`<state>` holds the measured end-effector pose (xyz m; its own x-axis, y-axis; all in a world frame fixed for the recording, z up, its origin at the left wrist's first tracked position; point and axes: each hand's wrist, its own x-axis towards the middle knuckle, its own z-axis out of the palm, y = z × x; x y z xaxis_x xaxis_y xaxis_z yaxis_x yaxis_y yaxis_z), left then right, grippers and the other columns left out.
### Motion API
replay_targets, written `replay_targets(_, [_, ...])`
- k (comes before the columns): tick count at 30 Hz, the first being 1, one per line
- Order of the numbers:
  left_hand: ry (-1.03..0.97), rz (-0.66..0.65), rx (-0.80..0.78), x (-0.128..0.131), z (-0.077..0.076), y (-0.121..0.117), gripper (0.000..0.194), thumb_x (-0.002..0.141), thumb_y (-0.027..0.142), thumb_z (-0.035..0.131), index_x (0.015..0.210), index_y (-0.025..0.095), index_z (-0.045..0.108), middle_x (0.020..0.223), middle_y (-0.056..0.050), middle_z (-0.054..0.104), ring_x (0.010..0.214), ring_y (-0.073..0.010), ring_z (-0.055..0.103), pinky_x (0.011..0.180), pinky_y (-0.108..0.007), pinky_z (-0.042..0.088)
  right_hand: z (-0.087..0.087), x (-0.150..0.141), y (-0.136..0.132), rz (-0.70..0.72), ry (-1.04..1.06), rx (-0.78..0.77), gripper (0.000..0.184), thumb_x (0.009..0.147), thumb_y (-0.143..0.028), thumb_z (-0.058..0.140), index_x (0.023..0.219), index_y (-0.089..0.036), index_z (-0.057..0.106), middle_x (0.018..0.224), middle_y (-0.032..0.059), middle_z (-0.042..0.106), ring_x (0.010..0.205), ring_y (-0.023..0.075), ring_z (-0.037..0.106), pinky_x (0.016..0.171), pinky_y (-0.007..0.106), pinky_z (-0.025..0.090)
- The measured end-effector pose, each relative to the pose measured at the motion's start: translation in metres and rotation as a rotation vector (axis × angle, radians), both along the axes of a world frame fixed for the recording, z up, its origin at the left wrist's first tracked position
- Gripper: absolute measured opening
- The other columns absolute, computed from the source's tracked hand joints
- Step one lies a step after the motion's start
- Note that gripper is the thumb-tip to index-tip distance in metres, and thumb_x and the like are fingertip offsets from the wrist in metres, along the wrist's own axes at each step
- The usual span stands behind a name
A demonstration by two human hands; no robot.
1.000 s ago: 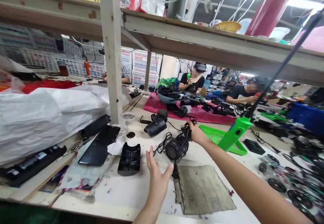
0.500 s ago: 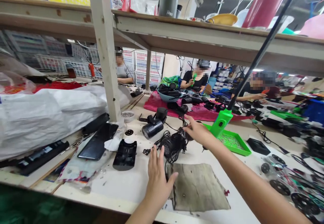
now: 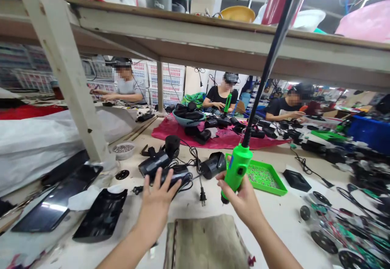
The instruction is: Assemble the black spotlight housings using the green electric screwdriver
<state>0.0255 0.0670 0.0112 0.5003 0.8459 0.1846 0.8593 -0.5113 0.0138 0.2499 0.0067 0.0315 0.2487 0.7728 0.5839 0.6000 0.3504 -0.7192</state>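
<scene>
The right hand (image 3: 240, 204) closes tightly round a green electric screwdriver (image 3: 237, 171), whose black rod (image 3: 268, 70) runs out of view at the top. The left hand (image 3: 155, 212) is spread, partly hiding a black hair dryer (image 3: 176, 175) on the counter (image 3: 274, 228); whether they touch is hard to tell.

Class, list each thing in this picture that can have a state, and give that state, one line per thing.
left hand, open, spread over a black hair dryer
right hand, closed around a green electric screwdriver
green electric screwdriver, held upright, off the table
green tray, flat, holding small parts
power plug, unplugged, on the table
</scene>
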Motion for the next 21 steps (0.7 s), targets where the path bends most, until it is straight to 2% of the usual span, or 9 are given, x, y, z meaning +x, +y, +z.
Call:
replay_targets(2, [0.030, 0.015, -0.161, 0.005, 0.027, -0.005, 0.066, 0.066, 0.008, 0.063, 0.131, 0.019, 0.057, 0.148, -0.019, 0.034, 0.140, -0.0442, 0.013, 0.109, -0.069, 0.009, 0.003, 0.009, -0.009, 0.056, 0.056, -0.047, 0.018, 0.088, -0.036, 0.055, 0.101, -0.022, 0.053, 0.086, 0.0034, 0.063, 0.070, 0.0167, 0.063, 0.066, 0.033, 0.055])
replay_targets(4, [-0.043, -0.103, -0.260, 0.026, 0.052, -0.010, 0.065, 0.072, 0.018, 0.062, 0.136, 0.022, 0.051, 0.151, -0.013, 0.033, 0.142, -0.0370, 0.014, 0.113, -0.061, 0.010, 0.004, 0.018, -0.025, 0.062, 0.180, -0.090, 0.020, 0.088, -0.037, 0.055, 0.102, -0.023, 0.053, 0.091, 0.0041, 0.062, 0.076, 0.0175, 0.063, 0.069, 0.033, 0.054])
replay_targets(6, [-0.179, -0.219, -0.301, 0.063, 0.066, -0.005, 0.061, 0.080, 0.020, 0.056, 0.140, 0.022, 0.044, 0.155, -0.008, 0.027, 0.145, -0.0279, 0.014, 0.116, -0.048, 0.017, 0.003, 0.025, -0.041, 0.048, 0.336, -0.134, 0.026, 0.086, -0.040, 0.058, 0.106, -0.025, 0.053, 0.095, 0.0040, 0.061, 0.083, 0.0184, 0.062, 0.071, 0.032, 0.053])
replay_targets(9, [-0.373, -0.299, -0.394, 0.124, 0.054, 0.022, 0.078, 0.076, 0.027, 0.067, 0.146, 0.023, 0.033, 0.156, -0.008, 0.026, 0.145, -0.0250, 0.016, 0.117, -0.041, 0.014, 0.004, 0.034, -0.058, -0.007, 0.439, -0.161, 0.030, 0.083, -0.043, 0.062, 0.106, -0.026, 0.053, 0.099, 0.0047, 0.061, 0.089, 0.0195, 0.061, 0.068, 0.029, 0.053])
replay_targets(12, [-0.413, -0.211, -0.500, 0.162, 0.022, 0.056, 0.112, 0.048, 0.022, 0.086, 0.146, 0.016, 0.032, 0.149, -0.023, 0.036, 0.140, -0.0434, 0.023, 0.112, -0.055, 0.021, 0.004, 0.044, -0.068, -0.103, 0.372, -0.170, 0.031, 0.082, -0.046, 0.062, 0.105, -0.025, 0.054, 0.099, 0.0059, 0.063, 0.090, 0.0204, 0.061, 0.071, 0.031, 0.053])
replay_targets(14, [-0.478, -0.165, -0.584, 0.166, 0.004, 0.071, 0.115, 0.042, 0.021, 0.087, 0.145, 0.017, 0.034, 0.139, -0.025, 0.049, 0.131, -0.0489, 0.037, 0.106, -0.060, 0.026, 0.003, 0.052, -0.070, -0.154, 0.320, -0.175, 0.037, 0.083, -0.047, 0.061, 0.111, -0.025, 0.052, 0.099, 0.0066, 0.065, 0.089, 0.0212, 0.062, 0.078, 0.035, 0.053])
replay_targets(16, [-0.595, -0.148, -0.663, 0.156, -0.001, 0.078, 0.115, 0.045, 0.029, 0.086, 0.146, 0.019, 0.032, 0.139, -0.022, 0.050, 0.129, -0.0461, 0.041, 0.106, -0.058, 0.028, 0.001, 0.061, -0.071, -0.195, 0.283, -0.159, 0.046, 0.082, -0.047, 0.061, 0.120, -0.024, 0.049, 0.102, 0.0085, 0.066, 0.091, 0.0232, 0.063, 0.084, 0.040, 0.052])
replay_targets(18, [-0.748, -0.159, -0.754, 0.135, 0.008, 0.078, 0.105, 0.058, 0.049, 0.077, 0.147, 0.020, 0.028, 0.143, -0.018, 0.047, 0.130, -0.0379, 0.044, 0.106, -0.049, 0.033, 0.000, 0.068, -0.073, -0.235, 0.258, -0.095, 0.056, 0.082, -0.045, 0.062, 0.130, -0.024, 0.043, 0.112, 0.0114, 0.063, 0.101, 0.0259, 0.062, 0.090, 0.044, 0.050])
replay_targets(21, [-0.940, -0.201, -0.914, 0.094, 0.042, 0.071, 0.093, 0.077, 0.078, 0.033, 0.140, 0.010, 0.038, 0.135, -0.020, 0.055, 0.118, -0.0309, 0.058, 0.096, -0.041, 0.046, -0.004, 0.063, -0.079, -0.359, 0.242, 0.175, 0.059, 0.084, -0.036, 0.060, 0.138, -0.025, 0.037, 0.133, 0.0129, 0.049, 0.121, 0.0296, 0.051, 0.104, 0.053, 0.039])
